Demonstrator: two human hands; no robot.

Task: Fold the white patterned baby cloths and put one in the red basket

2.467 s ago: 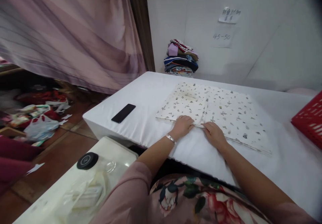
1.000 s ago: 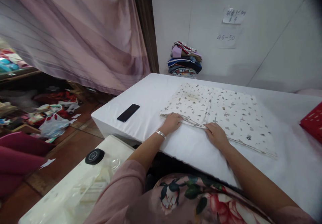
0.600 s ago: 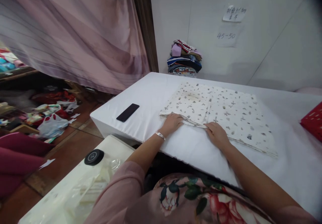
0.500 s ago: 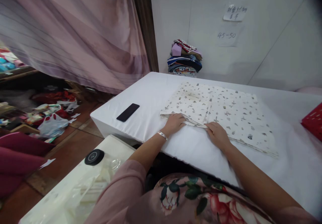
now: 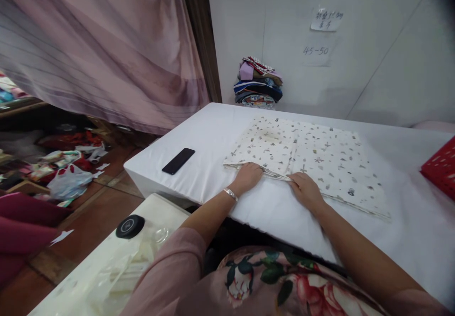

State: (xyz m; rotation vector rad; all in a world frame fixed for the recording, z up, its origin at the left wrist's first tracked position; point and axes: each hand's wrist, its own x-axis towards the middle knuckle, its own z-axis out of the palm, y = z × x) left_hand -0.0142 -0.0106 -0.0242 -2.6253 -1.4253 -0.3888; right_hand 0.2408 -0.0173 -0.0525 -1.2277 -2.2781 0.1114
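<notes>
A white cloth (image 5: 309,159) with small dark and tan prints lies folded in layers on the white-covered table (image 5: 213,136). My left hand (image 5: 249,176) grips its near edge toward the left corner, fingers on top and the thumb hidden. Further right along the same edge, my right hand (image 5: 304,189) pinches the cloth near a crease that runs across it. Between the two hands the layered edge is slightly raised. A silver bracelet (image 5: 231,194) circles my left wrist.
A black phone (image 5: 178,160) lies on the table's left part. Folded clothes (image 5: 258,86) are stacked against the wall behind. A red basket (image 5: 441,169) stands at the right edge. Lower left, a white surface holds a round black object (image 5: 130,226) and clear plastic bags (image 5: 121,273).
The view has shifted slightly. Both hands keep their hold on the cloth's near edge, and the cloth lies almost the same.
</notes>
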